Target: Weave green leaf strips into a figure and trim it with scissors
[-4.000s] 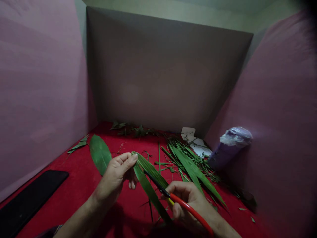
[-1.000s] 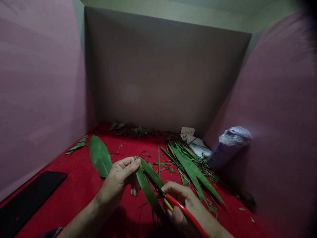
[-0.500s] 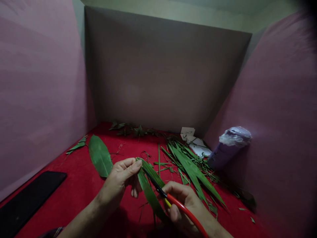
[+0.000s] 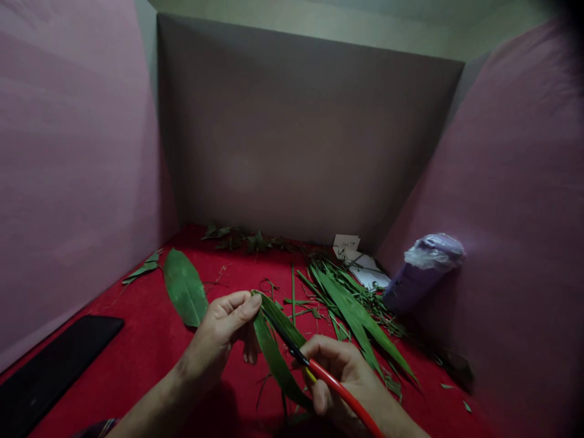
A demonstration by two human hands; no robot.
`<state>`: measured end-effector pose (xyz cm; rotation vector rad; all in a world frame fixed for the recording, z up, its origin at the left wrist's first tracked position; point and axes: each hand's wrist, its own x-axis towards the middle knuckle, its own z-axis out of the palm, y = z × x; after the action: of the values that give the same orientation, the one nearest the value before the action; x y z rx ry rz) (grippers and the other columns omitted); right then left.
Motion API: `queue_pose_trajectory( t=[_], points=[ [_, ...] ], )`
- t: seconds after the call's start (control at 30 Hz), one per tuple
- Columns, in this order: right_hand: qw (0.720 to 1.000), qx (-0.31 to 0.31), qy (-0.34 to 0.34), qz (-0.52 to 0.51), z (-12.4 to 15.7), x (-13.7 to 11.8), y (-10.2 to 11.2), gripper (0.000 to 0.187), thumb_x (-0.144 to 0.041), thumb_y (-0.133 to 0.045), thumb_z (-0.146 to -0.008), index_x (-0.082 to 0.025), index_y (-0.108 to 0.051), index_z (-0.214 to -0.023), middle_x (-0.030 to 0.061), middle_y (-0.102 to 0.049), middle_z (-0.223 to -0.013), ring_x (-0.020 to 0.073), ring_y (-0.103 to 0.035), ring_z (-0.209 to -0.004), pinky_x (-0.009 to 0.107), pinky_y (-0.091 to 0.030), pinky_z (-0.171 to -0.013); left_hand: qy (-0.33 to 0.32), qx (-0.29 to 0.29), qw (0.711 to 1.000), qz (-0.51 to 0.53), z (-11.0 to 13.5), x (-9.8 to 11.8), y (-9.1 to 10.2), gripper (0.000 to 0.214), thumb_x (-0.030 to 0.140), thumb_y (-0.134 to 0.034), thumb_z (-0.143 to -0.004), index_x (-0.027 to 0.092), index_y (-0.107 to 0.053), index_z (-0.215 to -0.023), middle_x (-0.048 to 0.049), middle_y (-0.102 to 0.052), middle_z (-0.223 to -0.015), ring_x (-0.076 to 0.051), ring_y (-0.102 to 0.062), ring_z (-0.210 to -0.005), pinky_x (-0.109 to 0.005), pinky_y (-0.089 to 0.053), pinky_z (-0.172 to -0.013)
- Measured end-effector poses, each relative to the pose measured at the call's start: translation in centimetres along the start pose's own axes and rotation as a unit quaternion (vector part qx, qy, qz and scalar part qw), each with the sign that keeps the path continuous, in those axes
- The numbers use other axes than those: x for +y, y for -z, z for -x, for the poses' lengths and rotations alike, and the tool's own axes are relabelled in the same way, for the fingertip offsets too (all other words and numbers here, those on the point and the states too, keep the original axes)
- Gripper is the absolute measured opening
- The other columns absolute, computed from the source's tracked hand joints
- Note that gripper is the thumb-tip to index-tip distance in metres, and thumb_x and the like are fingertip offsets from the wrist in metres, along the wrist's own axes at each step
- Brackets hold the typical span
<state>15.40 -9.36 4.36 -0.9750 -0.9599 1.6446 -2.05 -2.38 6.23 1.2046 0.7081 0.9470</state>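
My left hand (image 4: 230, 325) pinches the tip of a long green leaf (image 4: 278, 363) between thumb and fingers. The leaf is split lengthwise into two strips that hang toward my right hand (image 4: 342, 371). That hand is wrapped round scissors (image 4: 335, 384) with red and yellow on the handles. Their dark blades look nearly closed and lie between the two strips, pointing at my left fingertips. Part of the lower leaf is hidden behind my right hand.
On the red cloth (image 4: 150, 365) lie a broad leaf (image 4: 185, 289), a pile of long leaves (image 4: 360, 313), and scraps. A black phone-like slab (image 4: 59, 365) is at left. White paper (image 4: 365, 271) and a purple plastic-wrapped container (image 4: 424, 267) stand by the right wall.
Almost nothing differs. The scissors and my right hand have shifted very slightly, and the hanging strip has moved a little; both hands keep their hold.
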Motion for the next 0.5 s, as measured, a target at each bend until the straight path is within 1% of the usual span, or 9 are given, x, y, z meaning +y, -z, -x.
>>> queue_pose_trajectory(
  t=[0.2,0.37,0.5],
  points=[
    [1.000,-0.019,0.003,-0.008,0.03,-0.02,0.04,0.033,-0.020,-0.082,-0.041,-0.014,-0.058,-0.063,-0.0062,-0.055,-0.046,0.0050,-0.049,-0.040,0.013,-0.034,-0.039,-0.021,0.019,1.000,0.004,-0.02,0.23,0.00,0.030,0.038,-0.046,-0.081,0.015,-0.051,-0.062,0.0009,-0.053,-0.048,-0.009,-0.046,-0.036,-0.021,-0.038,-0.035],
    [0.999,-0.029,0.004,-0.016,-0.09,0.07,0.10,0.037,-0.028,-0.083,-0.041,-0.013,-0.059,-0.065,-0.0064,-0.053,-0.044,0.0041,-0.045,-0.039,0.013,-0.034,-0.039,-0.015,0.009,1.000,0.000,-0.06,0.25,0.08,0.030,0.037,-0.046,-0.081,0.015,-0.052,-0.062,0.0002,-0.054,-0.049,-0.010,-0.047,-0.037,-0.021,-0.039,-0.036],
    [1.000,-0.027,0.008,0.001,-0.24,0.26,0.36,0.040,-0.032,-0.083,-0.040,-0.014,-0.058,-0.065,-0.0062,-0.052,-0.045,0.0041,-0.043,-0.040,0.013,-0.032,-0.039,-0.020,0.012,1.000,-0.003,-0.10,0.23,0.14,0.030,0.037,-0.046,-0.081,0.014,-0.052,-0.061,-0.0001,-0.054,-0.049,-0.009,-0.047,-0.036,-0.021,-0.039,-0.036]
  ],
)
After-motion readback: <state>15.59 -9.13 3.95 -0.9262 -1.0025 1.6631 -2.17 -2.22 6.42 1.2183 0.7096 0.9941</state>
